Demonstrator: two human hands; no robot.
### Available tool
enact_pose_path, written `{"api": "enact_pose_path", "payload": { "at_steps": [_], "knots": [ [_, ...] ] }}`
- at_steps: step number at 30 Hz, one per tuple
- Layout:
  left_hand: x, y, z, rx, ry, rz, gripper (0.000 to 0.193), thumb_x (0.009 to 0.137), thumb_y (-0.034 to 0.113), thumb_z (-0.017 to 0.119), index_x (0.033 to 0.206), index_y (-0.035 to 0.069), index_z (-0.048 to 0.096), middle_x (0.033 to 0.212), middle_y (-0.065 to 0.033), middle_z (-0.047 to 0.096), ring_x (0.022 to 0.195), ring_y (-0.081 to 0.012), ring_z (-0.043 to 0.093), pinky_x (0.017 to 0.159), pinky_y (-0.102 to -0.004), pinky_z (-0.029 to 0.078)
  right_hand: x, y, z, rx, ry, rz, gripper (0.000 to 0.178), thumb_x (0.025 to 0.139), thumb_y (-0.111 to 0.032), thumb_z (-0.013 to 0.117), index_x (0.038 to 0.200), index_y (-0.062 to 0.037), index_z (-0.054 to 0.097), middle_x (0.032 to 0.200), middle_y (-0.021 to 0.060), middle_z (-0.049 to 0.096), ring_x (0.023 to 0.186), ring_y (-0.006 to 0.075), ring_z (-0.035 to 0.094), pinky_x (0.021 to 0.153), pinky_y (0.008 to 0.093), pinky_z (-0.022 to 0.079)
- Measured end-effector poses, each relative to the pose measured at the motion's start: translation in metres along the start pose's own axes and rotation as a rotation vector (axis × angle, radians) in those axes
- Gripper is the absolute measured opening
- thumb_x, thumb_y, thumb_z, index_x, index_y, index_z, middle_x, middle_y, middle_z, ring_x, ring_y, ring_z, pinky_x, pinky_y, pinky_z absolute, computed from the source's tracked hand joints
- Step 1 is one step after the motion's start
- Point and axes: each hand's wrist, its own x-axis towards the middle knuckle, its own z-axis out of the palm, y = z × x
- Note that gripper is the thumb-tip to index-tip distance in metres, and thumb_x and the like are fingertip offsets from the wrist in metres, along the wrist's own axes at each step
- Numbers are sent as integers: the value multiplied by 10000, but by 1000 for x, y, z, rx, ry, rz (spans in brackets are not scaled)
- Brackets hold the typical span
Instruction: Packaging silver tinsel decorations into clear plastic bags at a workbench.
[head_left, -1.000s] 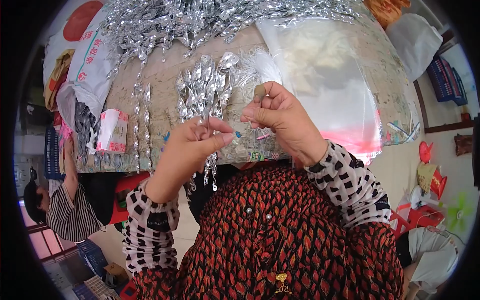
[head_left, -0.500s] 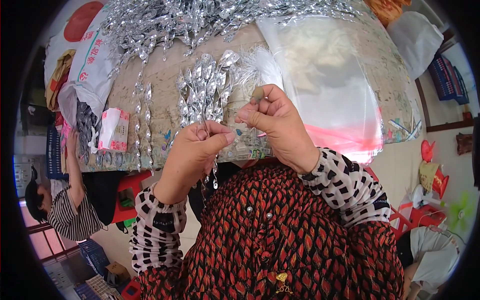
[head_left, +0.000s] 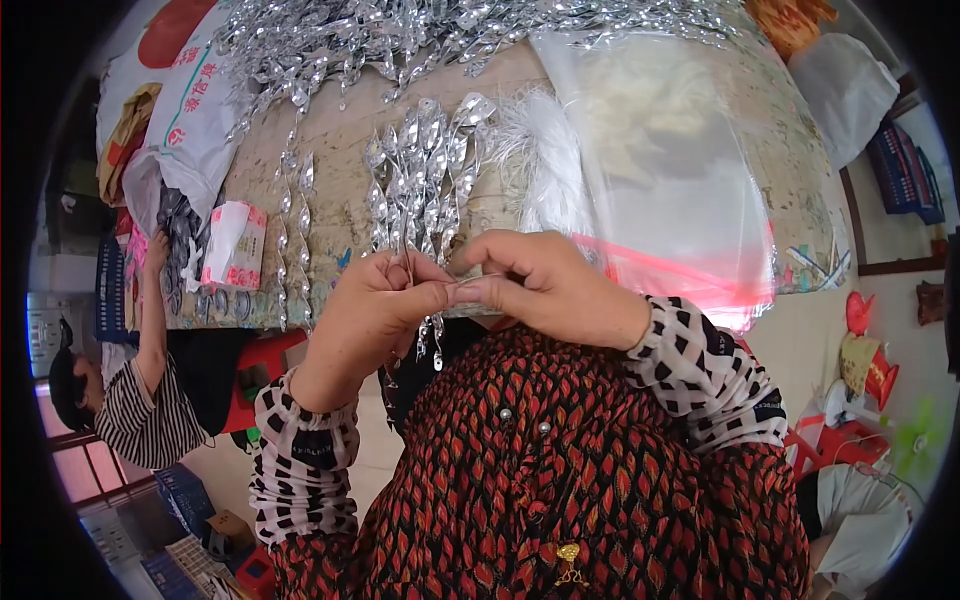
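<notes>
In front of my chest my two hands meet at the fingertips. My left hand (head_left: 385,305) is closed, thumb against forefinger, on a shiny silver twisted strip (head_left: 437,345) whose end dangles below the fingers. A thin dark line, thread or wire, shows above that hand. My right hand (head_left: 550,290) pinches right beside the left thumb; what lies between its fingers is too small to make out. Just beyond the hands lies a bundle of silver spiral strips (head_left: 425,160). A hank of white thread (head_left: 550,180) rests to its right.
A large heap of silver spirals (head_left: 400,40) covers the table's far side. Clear plastic bags (head_left: 670,190) with a pink edge lie at right. To the left stand a pink-and-white tissue pack (head_left: 235,245) and a white sack (head_left: 180,110). A person in stripes (head_left: 150,415) reaches in there.
My right hand has come down and left, from apart to touching the left fingertips, and its raised fingers have folded in. The view has shifted slightly.
</notes>
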Motion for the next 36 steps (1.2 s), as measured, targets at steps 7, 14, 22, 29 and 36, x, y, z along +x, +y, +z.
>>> {"api": "enact_pose_path", "payload": {
  "at_steps": [7,14,22,29,36],
  "knots": [
    [4,-4,-5,-25,9,-21,107,800,53,683,854,13,600,559,25,505,360,-45,366,320,-206,276,-2,2,-5,-130,70,-95,132,879,-131,616,943,-15,617,780,103,647,701,161,633,622,271,478],
    [4,-11,-9,-45,24,-16,104,786,29,685,842,7,600,529,31,478,346,-46,349,317,-202,260,-5,7,-7,-85,132,-12,113,881,-118,622,901,-7,616,683,17,562,587,75,498,530,234,396],
    [8,-20,-9,-670,-485,-44,374,964,275,500,1190,-23,508,799,-14,561,679,-136,585,657,-287,508,-11,-6,-8,348,242,43,31,862,-32,629,879,-16,608,765,-51,448,676,16,403,595,189,330],
    [4,-34,-14,-526,-426,99,373,920,230,582,1196,-11,513,830,-29,565,835,-227,656,783,-376,528,-19,-14,-3,340,260,-86,43,845,8,627,866,-12,596,840,-10,489,735,46,461,652,198,363],
    [1,-28,-2,-467,-367,158,320,849,129,666,1108,-2,533,802,-29,568,673,-176,626,633,-303,538,-18,-18,-2,322,298,-35,60,838,7,637,850,-15,582,839,-15,488,735,43,456,660,199,369]
  ]
}}
